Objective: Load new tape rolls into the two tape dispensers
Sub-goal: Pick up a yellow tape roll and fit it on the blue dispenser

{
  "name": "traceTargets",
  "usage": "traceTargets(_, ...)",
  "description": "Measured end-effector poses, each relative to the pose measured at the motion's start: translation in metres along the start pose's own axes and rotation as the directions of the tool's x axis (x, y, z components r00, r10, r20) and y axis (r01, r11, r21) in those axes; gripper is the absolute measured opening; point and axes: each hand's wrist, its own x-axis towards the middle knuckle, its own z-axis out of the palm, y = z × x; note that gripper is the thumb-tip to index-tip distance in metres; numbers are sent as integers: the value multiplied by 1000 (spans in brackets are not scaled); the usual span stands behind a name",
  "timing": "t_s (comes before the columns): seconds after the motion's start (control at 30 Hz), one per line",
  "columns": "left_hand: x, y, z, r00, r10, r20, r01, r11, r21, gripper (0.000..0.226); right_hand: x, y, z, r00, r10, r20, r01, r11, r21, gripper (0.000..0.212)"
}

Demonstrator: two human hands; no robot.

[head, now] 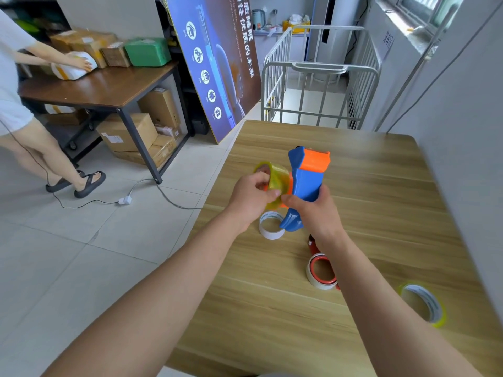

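Blue-and-orange tape dispenser (306, 183) held above a wooden table (381, 186), its handle clamped in the right hand (313, 213).

Left hand (251, 198) fingers close on a yellowish clear tape roll (275, 183) pressed against the dispenser's side. Three more rings lie on the table: a white empty core (270, 225) near the left edge, a red-and-white roll (321, 270) beside the right forearm, a yellow-edged roll (423, 303) toward the right edge. The far half of the tabletop is open.
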Motion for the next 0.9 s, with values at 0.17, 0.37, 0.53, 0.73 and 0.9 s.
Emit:
traceTargets(0.17,-4,1,3,989,63,-135,-44,990,137,32,-3,1,-1,1000,-3,-1,3,997,83,44)
traceTargets(0.37,2,1,-3,998,-63,1,63,998,28,116,-3,2,-4,998,4,63,-11,993,117,44)
traceTargets(0.53,6,-2,0,982,-181,-45,186,970,159,109,-2,0,-2,994,12,109,-30,985,169,43)
traceTargets(0.73,6,-1,-10,954,-286,89,297,942,-156,87,0,1,-6,988,20,151,-45,986,163,41)
traceTargets(0.9,4,2,-9,910,-407,85,415,897,-150,91,0,2,-3,983,8,184,-37,987,156,35)
